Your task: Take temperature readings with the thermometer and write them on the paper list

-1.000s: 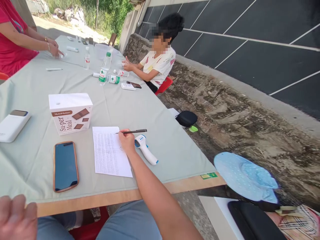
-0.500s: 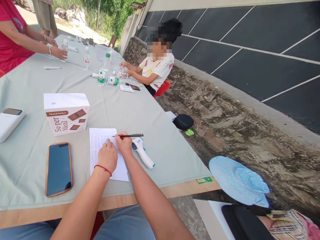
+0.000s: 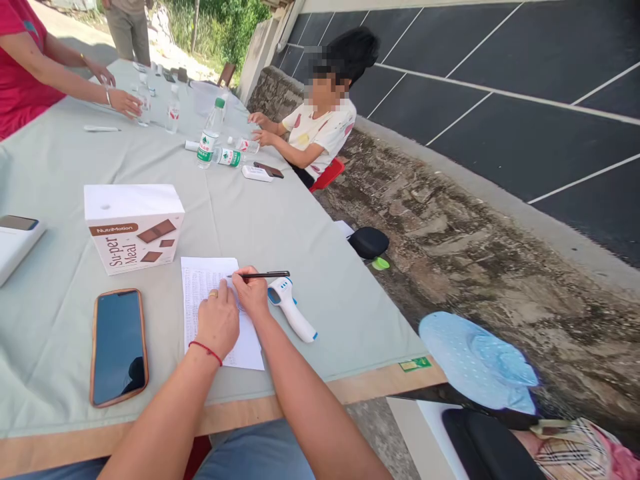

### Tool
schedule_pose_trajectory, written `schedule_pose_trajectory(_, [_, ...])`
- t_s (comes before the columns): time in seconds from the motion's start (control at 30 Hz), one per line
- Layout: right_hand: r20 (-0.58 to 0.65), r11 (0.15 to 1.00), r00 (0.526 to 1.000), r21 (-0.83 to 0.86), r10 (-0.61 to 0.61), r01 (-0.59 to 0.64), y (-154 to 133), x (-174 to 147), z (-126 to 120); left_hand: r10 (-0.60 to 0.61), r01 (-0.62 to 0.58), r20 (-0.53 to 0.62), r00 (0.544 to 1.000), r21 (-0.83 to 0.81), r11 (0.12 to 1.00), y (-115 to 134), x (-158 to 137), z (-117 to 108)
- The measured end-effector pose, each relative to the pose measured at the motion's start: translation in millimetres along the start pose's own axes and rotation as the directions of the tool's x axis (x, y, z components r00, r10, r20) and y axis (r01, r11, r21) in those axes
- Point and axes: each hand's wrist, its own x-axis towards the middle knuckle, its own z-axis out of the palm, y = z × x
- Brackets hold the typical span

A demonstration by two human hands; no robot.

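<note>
Right hand [image 3: 253, 293] pinched shut around slim black pen [image 3: 260, 275], tip over printed sheet [image 3: 215, 303]; left hand [image 3: 218, 321] pressed flat, fingers relaxed, pinning thin paper to soft grey-green tablecloth [image 3: 300, 227]. Possible smearing or creasing under palm. Smooth plastic infrared thermometer [image 3: 291, 309] just beside wrist, easily knocked. Glossy smartphone [image 3: 119, 347] near table edge.

Sheet [image 3: 200, 283] print too small; power bank [image 3: 13, 243] cut off left.

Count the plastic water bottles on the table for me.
4 that I can tell: one upright green-capped bottle, one lying bottle beside it, and two small bottles standing at the far end near another person's hand. More may be hidden there.
</note>
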Motion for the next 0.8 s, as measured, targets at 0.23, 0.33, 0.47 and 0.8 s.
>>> schedule_pose_trajectory(0.23, [0.006, 1.000, 1.000, -0.008, -0.009, 0.009, -1.1, -0.8, 0.6, -0.003, 0.002, -0.022, 1.000, -0.023, 1.000, 0.1, -0.9, 3.2])
schedule_pose_trajectory(0.33, [0.016, 1.000, 1.000, -0.008, -0.015, 0.015, -0.9, -1.1, 0.7, -0.003, 0.002, -0.031, 1.000, -0.034, 0.999, -0.3, -0.6, 5.2])
schedule_pose_trajectory(0.47, [0.025, 1.000, 1.000, -0.004, -0.014, 0.014, -0.6, -1.4, 0.4, 0.001, -0.003, -0.034, 0.999, -0.034, 0.999, -0.6, 0.0, 6.2])
schedule_pose_trajectory(0.8, [-0.006, 1.000, 1.000, 0.007, 0.001, -0.001, -0.3, -1.4, -0.3, 0.003, -0.005, -0.046, 0.999, -0.048, 0.999, -0.9, -0.9, 5.8])
